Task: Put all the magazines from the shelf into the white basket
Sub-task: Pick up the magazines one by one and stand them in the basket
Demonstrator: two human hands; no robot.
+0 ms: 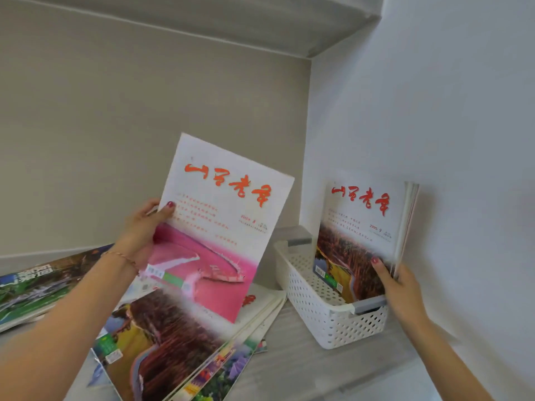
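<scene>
— While the shelf (304, 357) bears a loose magazine pile (173, 342), what's in the white basket (324, 314)?
— Upright magazines (359, 241), pinched by the right hand (401, 287).
— The left hand (142, 230)?
— Gripping a pink-covered magazine (214, 227) above the pile.

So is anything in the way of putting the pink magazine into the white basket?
Nothing lies between the pink magazine and the white basket. But the right hand holds a bundle of magazines upright inside, against the wall side; the nearer part looks free.
</scene>
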